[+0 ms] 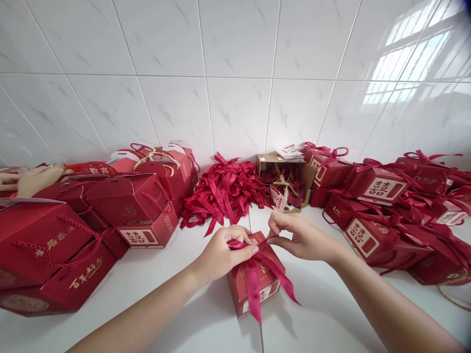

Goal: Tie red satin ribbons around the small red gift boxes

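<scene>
A small red gift box (237, 289) with white and gold lettering stands on the white table in front of me. Across its top lies a dark red ribbon (253, 289), two tails of it hanging over the near side. My left hand (230, 250) pinches the ribbon at the top of the box, thumb toward the right. Just right of it, my right hand (292, 235) grips another part of the ribbon between thumb and curled fingers, slightly above the box. The fingers cover part of the ribbon where it crosses, so any knot is hidden.
Behind the box lies a heap of loose ribbons (228, 191). Beside it, an open cardboard box (311, 179) holds small dark red pieces. Red gift boxes (125, 198) crowd the left; ribbon-tied boxes (382, 184) are stacked right. Another person's hand (40, 179) is at far left. A tiled wall (239, 113) rises behind.
</scene>
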{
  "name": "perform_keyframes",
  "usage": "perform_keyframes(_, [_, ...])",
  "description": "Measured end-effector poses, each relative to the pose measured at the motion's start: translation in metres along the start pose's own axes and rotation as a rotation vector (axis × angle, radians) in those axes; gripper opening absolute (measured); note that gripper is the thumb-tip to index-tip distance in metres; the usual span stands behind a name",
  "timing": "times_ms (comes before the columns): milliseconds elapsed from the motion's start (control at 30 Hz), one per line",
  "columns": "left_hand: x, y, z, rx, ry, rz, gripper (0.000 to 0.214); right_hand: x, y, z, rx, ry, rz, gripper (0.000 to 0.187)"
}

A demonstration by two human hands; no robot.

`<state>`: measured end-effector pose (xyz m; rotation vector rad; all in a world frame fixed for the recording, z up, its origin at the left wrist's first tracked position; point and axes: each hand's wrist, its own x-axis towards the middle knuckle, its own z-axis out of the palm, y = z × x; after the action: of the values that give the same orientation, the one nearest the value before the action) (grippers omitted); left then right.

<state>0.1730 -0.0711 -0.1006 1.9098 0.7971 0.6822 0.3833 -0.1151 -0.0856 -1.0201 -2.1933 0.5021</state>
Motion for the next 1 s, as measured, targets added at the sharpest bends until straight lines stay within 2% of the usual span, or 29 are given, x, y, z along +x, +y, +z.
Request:
perform_keyframes(267, [0.001, -0.001, -0.002, 0.009, -0.025, 0.03, 0.019, -0.001, 0.006, -0.008, -0.014, -0.009, 0.014, 0.022])
perform_keyframes(333, [0.001, 0.0, -0.005, -0.005, -0.057, 0.004, 0.014, 0.0, 0.007, -0.007, 0.017, -0.02, 0.024, 0.018])
perform_keyframes(433, [0.002, 0.004, -0.011, -0.041, -0.13, -0.043, 0.018, 0.001, 0.009, -0.007, 0.098, -0.049, 0.064, 0.01])
perform_keyframes(533, [0.002, 0.008, -0.016, -0.044, -0.174, -0.043, 0.021, 0.001, 0.009, -0.007, 0.107, -0.106, 0.099, 0.018])
perform_keyframes(667, [0.001, 0.01, -0.016, -0.026, -0.14, -0.042, 0.018, 0.0, 0.008, -0.005, 0.031, -0.195, 0.141, 0.018])
perform_keyframes(800, [0.001, 0.008, -0.014, -0.028, -0.14, -0.043, 0.017, 0.001, 0.006, -0.002, 0.012, -0.21, 0.189, 0.022])
perform_keyframes(1000, [0.001, 0.006, -0.014, -0.026, -0.121, -0.036, 0.017, 0.0, 0.006, -0.002, -0.021, -0.291, 0.308, 0.038])
